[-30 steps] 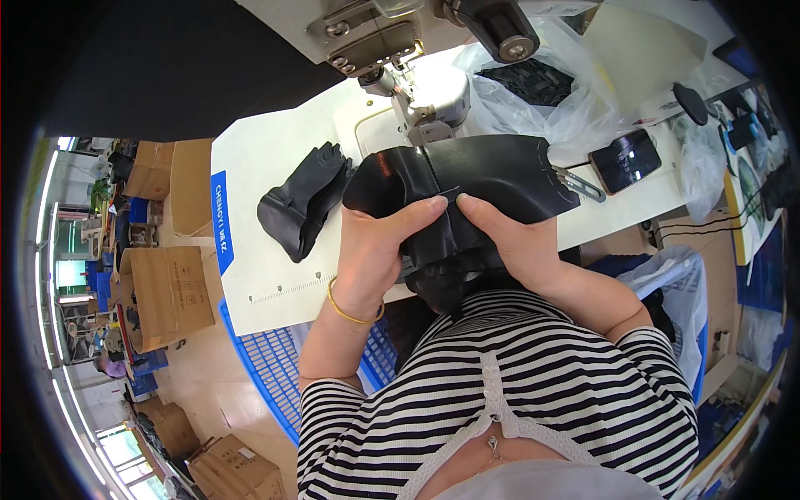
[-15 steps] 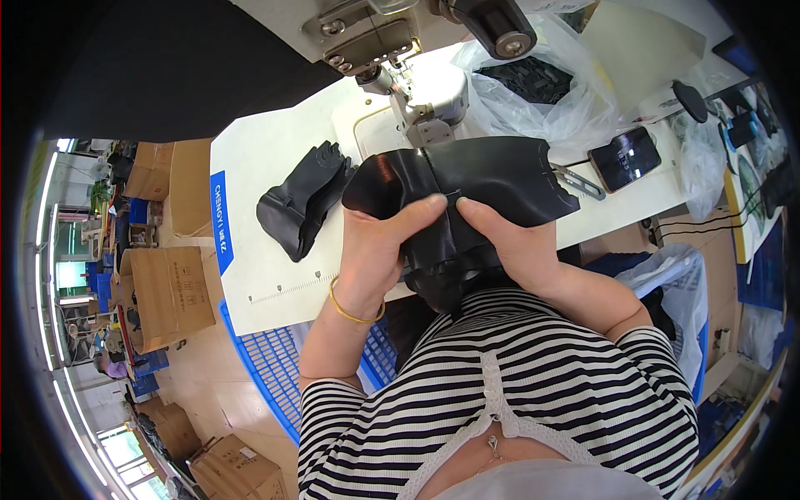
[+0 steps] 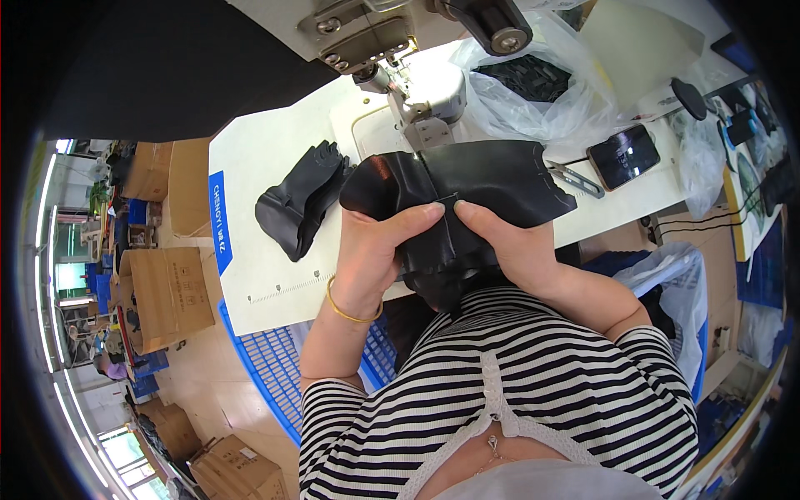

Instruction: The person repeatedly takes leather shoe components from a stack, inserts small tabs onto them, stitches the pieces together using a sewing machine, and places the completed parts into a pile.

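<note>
Between my hands is a black leather-like shoe upper point(image 3: 487, 179), with a seam running down its middle. My left hand point(image 3: 375, 250) grips its left part, the thumb pressed close to the seam. On the other side of the seam, my right hand point(image 3: 517, 246) holds it with the thumb on top and the fingers hidden underneath. The lower part of the piece hangs folded toward my lap. Just beyond it stands a sewing machine point(image 3: 429, 100) with its lamp lit. A second black piece point(image 3: 302, 200), similar in look, lies on the white table point(image 3: 275, 292) to the left.
A clear plastic bag point(image 3: 575, 112) of small black pieces sits behind on the right. Metal thread snips point(image 3: 575, 179) and a phone point(image 3: 623, 158) lie nearby. Below the table edge is a blue plastic basket point(image 3: 267, 358). Cardboard boxes point(image 3: 167, 296) stand on the floor at left.
Both thumbs have slid slightly down along the seam, and the black piece has shifted a touch to the left. The grip is otherwise the same.
</note>
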A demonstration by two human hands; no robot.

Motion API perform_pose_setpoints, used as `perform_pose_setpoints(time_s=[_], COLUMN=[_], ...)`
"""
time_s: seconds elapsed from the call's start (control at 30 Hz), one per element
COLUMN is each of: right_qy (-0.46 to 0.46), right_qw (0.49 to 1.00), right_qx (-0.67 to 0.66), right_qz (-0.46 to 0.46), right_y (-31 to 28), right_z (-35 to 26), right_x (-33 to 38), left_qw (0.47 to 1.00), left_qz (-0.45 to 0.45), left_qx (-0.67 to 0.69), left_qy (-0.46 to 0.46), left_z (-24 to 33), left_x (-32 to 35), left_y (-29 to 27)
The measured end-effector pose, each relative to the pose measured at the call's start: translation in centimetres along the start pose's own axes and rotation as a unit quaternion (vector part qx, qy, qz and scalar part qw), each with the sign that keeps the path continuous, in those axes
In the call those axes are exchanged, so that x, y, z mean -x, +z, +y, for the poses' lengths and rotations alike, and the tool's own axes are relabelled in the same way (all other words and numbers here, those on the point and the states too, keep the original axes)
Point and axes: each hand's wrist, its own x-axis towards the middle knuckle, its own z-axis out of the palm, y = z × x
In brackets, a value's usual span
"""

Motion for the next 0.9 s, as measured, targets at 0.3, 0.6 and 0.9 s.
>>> perform_pose_setpoints(time_s=[0.3,0.6,0.9], right_qy=[-0.015,-0.023,-0.059], right_qw=[0.997,0.995,0.994], right_qx=[-0.038,0.035,0.018], right_qz=[0.069,0.096,0.087], right_y=[-0.5,0.1,-0.2], right_z=[-0.7,-2.4,-1.7], right_x=[-1.1,-5.3,-10.0], left_qw=[0.999,1.000,0.998], left_qz=[0.011,0.004,0.061], left_qx=[-0.005,0.010,0.008], left_qy=[0.045,0.022,0.006], left_z=[0.7,2.2,3.5], left_x=[-0.9,-4.1,-7.9], left_y=[0.1,-1.4,-1.1])
